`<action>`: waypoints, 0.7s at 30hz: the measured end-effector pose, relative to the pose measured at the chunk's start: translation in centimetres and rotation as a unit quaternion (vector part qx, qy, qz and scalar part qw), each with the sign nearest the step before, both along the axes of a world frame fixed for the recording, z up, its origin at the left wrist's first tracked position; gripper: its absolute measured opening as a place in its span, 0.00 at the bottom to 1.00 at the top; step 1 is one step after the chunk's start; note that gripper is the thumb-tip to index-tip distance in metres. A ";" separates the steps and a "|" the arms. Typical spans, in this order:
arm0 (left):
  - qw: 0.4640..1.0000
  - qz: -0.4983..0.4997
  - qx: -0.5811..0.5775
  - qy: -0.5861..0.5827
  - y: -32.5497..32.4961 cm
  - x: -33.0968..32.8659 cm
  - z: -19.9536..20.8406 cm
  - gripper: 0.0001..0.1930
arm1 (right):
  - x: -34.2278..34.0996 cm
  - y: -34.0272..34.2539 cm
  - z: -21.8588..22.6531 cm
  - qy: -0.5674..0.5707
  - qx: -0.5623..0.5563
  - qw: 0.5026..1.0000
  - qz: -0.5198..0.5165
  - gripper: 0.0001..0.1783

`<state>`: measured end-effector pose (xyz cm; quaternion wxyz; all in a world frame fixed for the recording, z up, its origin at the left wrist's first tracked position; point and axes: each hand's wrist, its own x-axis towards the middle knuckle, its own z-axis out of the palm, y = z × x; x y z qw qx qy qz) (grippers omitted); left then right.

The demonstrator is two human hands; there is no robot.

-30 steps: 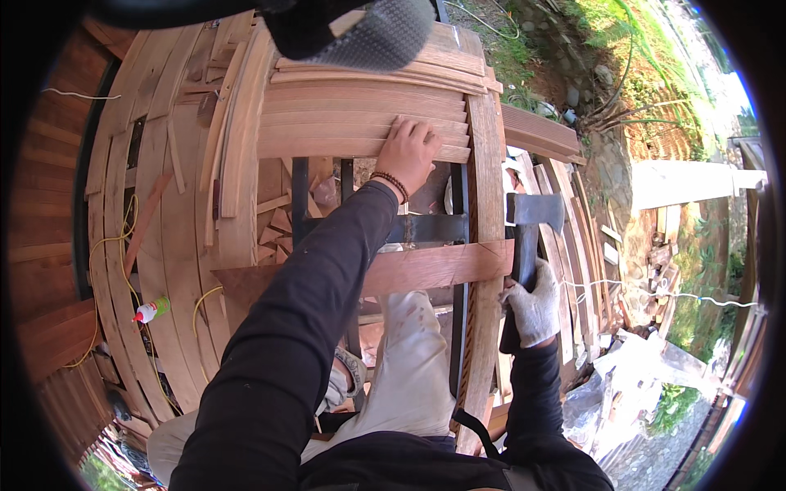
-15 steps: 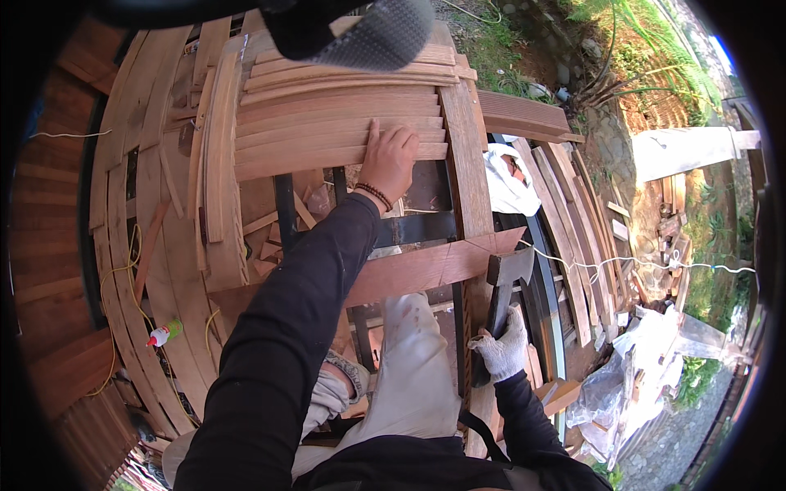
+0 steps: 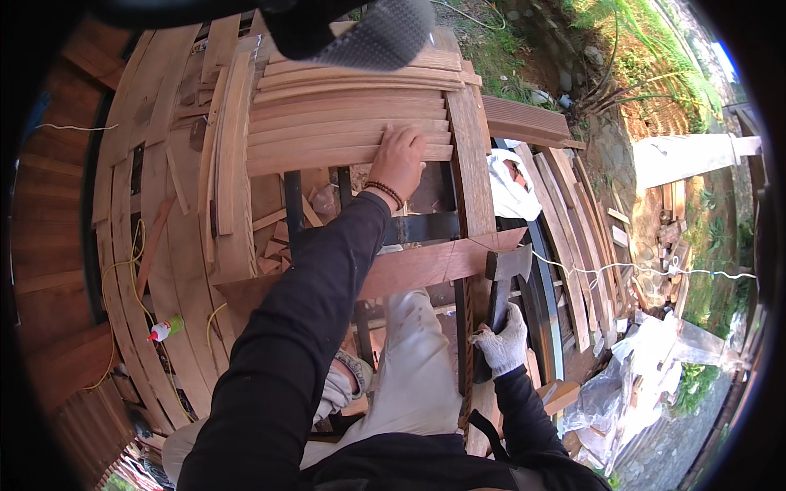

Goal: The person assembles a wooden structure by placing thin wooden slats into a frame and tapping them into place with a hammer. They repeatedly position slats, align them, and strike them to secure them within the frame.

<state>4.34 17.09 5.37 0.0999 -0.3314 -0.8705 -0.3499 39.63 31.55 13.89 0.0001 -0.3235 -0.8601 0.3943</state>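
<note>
Already, wooden slats (image 3: 327, 135) lie side by side in a row; nearer you, the gap around the dark crossbar (image 3: 430, 227) looks largely uncovered, bridged by a reddish plank (image 3: 442, 262). Your bare left hand (image 3: 397, 155) rests loosely spread on the slats; your gloved right hand (image 3: 503, 340) grips a hatchet (image 3: 495, 303) beside the plank's right end.

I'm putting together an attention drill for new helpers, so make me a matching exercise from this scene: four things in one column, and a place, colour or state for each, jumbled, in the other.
1. Left hand
2. Right hand
3. Small bottle
4. Reddish board

A. On the planks, red at its tip
B. Crossed over by the left forearm
C. Gloved, around the axe handle
D. Bare, resting on the slats

Pairs: 1-D, 2-C, 3-A, 4-B
</note>
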 end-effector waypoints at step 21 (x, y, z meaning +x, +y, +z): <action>0.574 0.368 0.509 -0.525 -16.6 -2.7 -2.4 0.35 | -5.2 -2.2 7.9 -0.030 0.150 0.979 0.131 0.23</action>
